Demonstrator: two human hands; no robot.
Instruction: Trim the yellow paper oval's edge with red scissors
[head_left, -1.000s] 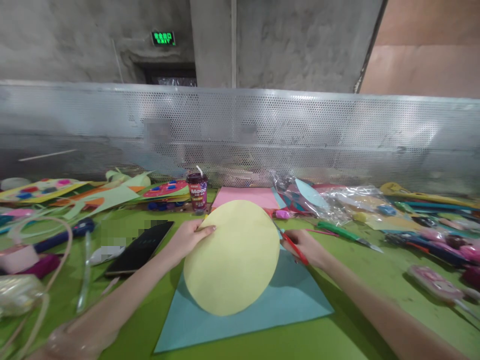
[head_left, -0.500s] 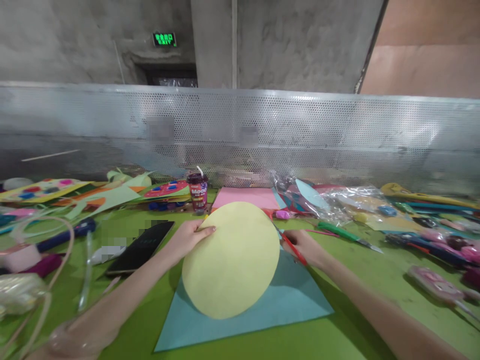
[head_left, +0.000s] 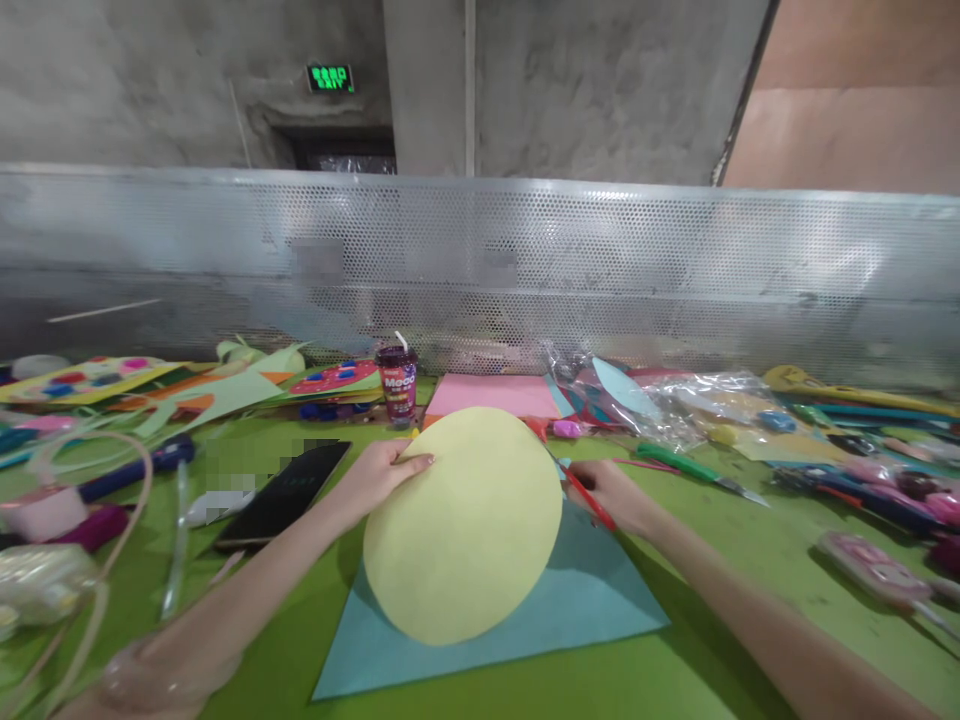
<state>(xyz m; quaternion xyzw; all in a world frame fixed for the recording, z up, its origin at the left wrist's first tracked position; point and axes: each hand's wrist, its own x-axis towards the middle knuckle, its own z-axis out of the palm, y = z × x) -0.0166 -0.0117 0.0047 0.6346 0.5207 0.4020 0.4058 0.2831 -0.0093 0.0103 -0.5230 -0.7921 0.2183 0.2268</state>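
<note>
Yellow paper oval and red-handled scissors held over a blue sheet

The oval tilts up over the blue sheet, hiding much of it. The left hand, above the sheet's far left side, pinches the oval's edge, thumb on the front face and the other fingers largely hidden behind. The right hand, by the sheet's far right side, is closed around the scissors' handles at the oval's right edge; how wide the blades stand cannot be told. Beyond the sheet are pink paper and a drink cup; left of it, a phone.
</note>
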